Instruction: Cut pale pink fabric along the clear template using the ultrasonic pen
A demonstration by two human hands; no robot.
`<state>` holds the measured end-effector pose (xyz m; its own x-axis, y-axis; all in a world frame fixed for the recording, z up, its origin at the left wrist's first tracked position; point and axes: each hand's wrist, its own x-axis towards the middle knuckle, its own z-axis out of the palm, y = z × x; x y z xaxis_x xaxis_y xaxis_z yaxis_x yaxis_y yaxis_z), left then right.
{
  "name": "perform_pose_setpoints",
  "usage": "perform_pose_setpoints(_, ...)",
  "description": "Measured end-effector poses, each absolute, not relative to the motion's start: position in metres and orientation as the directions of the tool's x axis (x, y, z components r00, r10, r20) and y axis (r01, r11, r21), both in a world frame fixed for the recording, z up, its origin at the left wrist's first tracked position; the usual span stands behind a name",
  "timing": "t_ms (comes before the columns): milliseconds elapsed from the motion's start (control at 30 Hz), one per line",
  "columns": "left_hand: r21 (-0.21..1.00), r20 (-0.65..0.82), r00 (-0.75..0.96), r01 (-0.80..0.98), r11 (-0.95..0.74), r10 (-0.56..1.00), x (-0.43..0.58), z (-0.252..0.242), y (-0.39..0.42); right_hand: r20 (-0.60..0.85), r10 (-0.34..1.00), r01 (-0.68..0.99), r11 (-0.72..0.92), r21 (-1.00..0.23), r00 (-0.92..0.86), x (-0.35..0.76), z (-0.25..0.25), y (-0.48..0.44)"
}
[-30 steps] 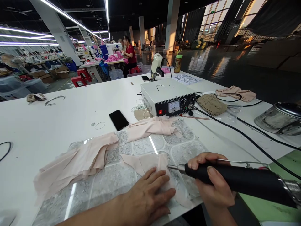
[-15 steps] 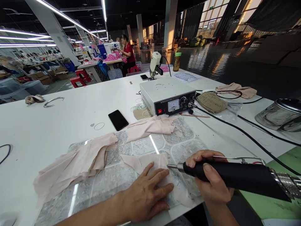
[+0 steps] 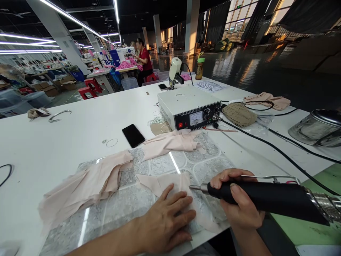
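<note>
My left hand (image 3: 167, 220) lies with fingers spread on a pale pink piece of fabric (image 3: 154, 183), pressing it against a glossy grey stone-patterned mat (image 3: 125, 202). In my right hand (image 3: 242, 206) is a black handheld ultrasonic welder (image 3: 271, 199), gripped around its barrel with a thumb and fingers. Its slim metal tip points left and meets the fabric near my left fingertips; whether it presses in, I cannot tell. To the left lies a stack of pink fabric pieces (image 3: 90, 181). Another bunch of pink fabric (image 3: 170, 144) rests along the mat's far side.
Behind the mat stands a white control box (image 3: 189, 103) with a meter. A black cable (image 3: 266, 144) runs from it across the right side. A phone (image 3: 133, 136), a glass jar (image 3: 315, 129), a bottle (image 3: 199, 68) and khaki fabric (image 3: 239, 114) share the table. A person sews far off.
</note>
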<state>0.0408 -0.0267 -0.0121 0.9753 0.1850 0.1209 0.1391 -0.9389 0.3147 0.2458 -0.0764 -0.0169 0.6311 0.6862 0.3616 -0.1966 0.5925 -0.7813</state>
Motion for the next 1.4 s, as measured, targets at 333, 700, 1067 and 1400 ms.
perform_pose_setpoints(333,0.326,0.118,0.976,0.138,-0.935,0.185,0.041,-0.016,-0.026,0.363,0.743,-0.227,0.561,-0.796,0.562,0.251,-0.007,-0.101)
perform_pose_setpoints(700,0.339,0.119,0.975,0.138,-0.93,0.188,0.041,-0.016,-0.026,0.385,0.749,-0.191,0.554,-0.811,0.539,0.25,-0.01,-0.097)
perform_pose_setpoints(1067,0.341,0.132,0.974,0.131,-0.931,0.186,0.04,-0.022,-0.026,0.4,0.759,-0.143,0.535,-0.833,0.514,0.252,-0.007,-0.099)
perform_pose_setpoints(1400,0.348,0.112,0.976,0.135,-0.928,0.184,0.044,-0.017,-0.027,0.298,0.805,-0.169,0.435,-0.885,0.512,0.254,0.007,-0.129)
